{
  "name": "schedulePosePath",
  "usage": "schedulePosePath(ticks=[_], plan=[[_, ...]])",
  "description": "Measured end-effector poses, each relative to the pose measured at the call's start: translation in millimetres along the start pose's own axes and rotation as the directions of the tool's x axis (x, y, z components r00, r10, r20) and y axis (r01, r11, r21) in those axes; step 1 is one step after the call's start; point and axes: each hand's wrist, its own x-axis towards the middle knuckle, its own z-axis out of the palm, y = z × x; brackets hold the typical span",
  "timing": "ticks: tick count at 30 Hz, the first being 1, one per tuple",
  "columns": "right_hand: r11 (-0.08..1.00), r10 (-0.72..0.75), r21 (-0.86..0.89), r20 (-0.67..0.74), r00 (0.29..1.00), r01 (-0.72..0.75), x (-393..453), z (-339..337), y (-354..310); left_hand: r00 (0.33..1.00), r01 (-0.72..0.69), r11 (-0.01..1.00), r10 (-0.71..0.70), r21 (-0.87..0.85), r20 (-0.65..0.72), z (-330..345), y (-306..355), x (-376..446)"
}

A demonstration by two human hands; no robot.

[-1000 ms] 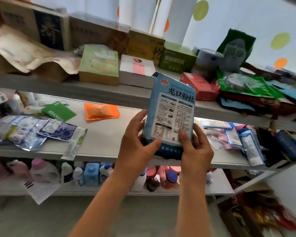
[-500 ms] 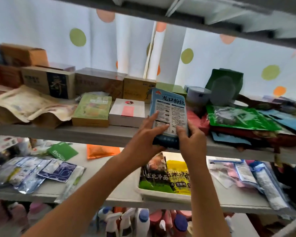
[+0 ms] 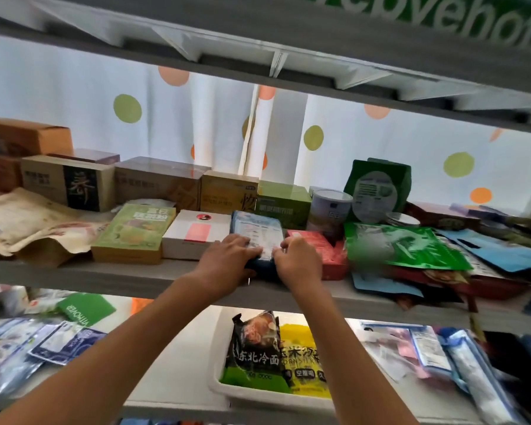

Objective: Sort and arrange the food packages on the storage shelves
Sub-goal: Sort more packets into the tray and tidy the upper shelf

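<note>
Now that the blue-and-white plastic noodle packet (image 3: 256, 233) has gone from upright in mid-air to flat on the grey shelf (image 3: 111, 276), left hand (image 3: 227, 262) and right hand (image 3: 299, 260) still grip its near end, suggesting placement is nearly complete.

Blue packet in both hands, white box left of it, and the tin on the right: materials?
Blue packet: looks like soft plastic film, slightly glossy; its surface sags and catches light. White box: likely matte cardboard, sharp folded edges. Tin: probably metal or coated card; smooth cylinder with a pale lid, too blurred to tell.
</note>
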Motion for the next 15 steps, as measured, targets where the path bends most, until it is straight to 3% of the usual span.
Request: schedulePosePath(ticks=[6,11,15], plan=[[0.997,0.027,0.072,-0.069,0.997,-0.022,20,-10,20,0.999,-0.038,0.996,0.036,0.081,0.029,-1,-2,8],[0.963,0.162,-0.218,0.008,0.987,-0.157,41,-19,34,0.995,-0.083,0.989,0.074,0.123,0.07,-4,-4,16],[0.932,0.246,-0.296,0.088,0.965,-0.211,53,-20,33,0.992,-0.093,0.985,0.08,0.144,0.093,-5,-3,21]])
